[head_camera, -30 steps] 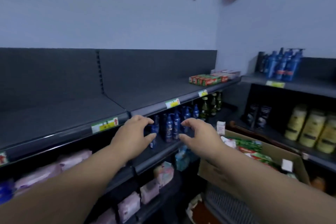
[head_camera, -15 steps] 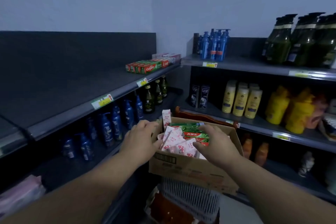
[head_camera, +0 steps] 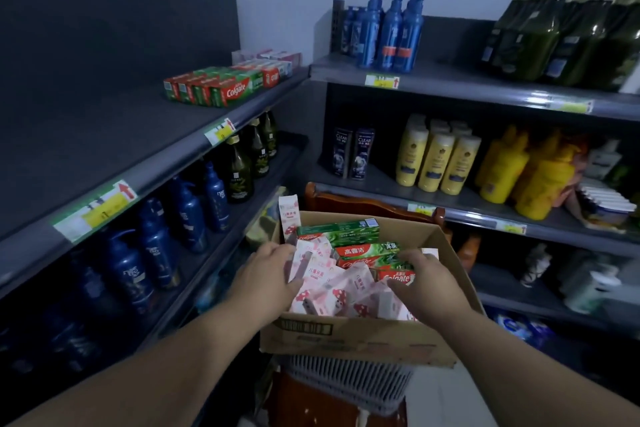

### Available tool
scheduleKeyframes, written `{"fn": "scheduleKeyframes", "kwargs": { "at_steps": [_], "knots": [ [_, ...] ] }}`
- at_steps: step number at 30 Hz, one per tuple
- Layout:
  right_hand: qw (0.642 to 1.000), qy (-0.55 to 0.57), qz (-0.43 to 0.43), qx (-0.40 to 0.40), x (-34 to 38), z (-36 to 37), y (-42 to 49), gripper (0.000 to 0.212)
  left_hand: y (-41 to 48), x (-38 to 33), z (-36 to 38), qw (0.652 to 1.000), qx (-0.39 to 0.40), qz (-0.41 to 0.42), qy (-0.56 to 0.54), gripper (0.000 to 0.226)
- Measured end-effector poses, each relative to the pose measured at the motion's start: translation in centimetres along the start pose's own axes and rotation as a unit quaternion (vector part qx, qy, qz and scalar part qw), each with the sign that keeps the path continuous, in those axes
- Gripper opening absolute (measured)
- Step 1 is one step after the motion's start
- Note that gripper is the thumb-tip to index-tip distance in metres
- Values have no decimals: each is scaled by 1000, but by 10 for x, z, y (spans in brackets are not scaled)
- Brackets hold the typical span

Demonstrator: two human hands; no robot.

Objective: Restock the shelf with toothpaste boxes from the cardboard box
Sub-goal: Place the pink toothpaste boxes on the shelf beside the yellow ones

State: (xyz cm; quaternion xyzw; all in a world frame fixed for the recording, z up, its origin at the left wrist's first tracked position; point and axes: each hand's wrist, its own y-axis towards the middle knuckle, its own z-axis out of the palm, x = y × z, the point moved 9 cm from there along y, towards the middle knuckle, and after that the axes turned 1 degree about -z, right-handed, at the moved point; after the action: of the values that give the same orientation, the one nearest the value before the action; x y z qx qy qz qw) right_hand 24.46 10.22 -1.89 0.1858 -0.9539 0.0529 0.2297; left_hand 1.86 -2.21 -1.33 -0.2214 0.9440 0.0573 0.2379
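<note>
Both forearms reached forward and down into the open cardboard box (head_camera: 346, 340), which sat just below the person at twelve o'clock on a pale slatted plastic basket (head_camera: 346, 380). The left hand (head_camera: 266, 274) lay at the box's nine o'clock side, fingers bent and close together against the pink toothpaste boxes (head_camera: 332, 291). Whether they had closed on one could not be told. The right hand (head_camera: 427, 284) was at the three o'clock side, fingers curved over the red-and-green Colgate boxes (head_camera: 370, 253) and thumb set apart toward the pink ones. Its grip could not be made out either. The pink boxes lay jumbled in the near half of the carton and the green ones lay flat in the far half. One pink box (head_camera: 288, 215) stood upright at the eleven o'clock corner. Just behind the carton rose a dark wooden chair back (head_camera: 363, 204).

At nine to eleven o'clock ran the grey shelf (head_camera: 104, 135), with a yellow price tag (head_camera: 95, 210) on its front edge. A row of stocked toothpaste boxes (head_camera: 221, 87) sat at its far end. Below it stood dark blue bottles (head_camera: 187, 215) and, farther along, olive-green bottles (head_camera: 239, 170).

From one to three o'clock, the far shelving carried two Clear shampoo bottles (head_camera: 353, 152) and yellow bottles (head_camera: 436, 156) on the middle level. Blue pump bottles (head_camera: 391, 31) and dark green pump bottles (head_camera: 571, 21) stood on top.
</note>
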Motion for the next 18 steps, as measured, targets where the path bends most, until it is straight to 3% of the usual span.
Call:
{"fn": "scheduleKeyframes", "kwargs": {
  "at_steps": [5, 10, 18],
  "knots": [
    [998, -27, 27, 39, -29, 20, 10, 54, 21, 0, 49, 998, 63, 11, -3, 65],
    [996, -25, 40, 76, -57, 29, 24, 57, 37, -17, 85, 995, 101, 20, 15, 61],
    [984, 25, -11, 178, -71, 58, 50, 37, 54, -36, 121, 990, 127, -14, 67, 57]
  ]
}}
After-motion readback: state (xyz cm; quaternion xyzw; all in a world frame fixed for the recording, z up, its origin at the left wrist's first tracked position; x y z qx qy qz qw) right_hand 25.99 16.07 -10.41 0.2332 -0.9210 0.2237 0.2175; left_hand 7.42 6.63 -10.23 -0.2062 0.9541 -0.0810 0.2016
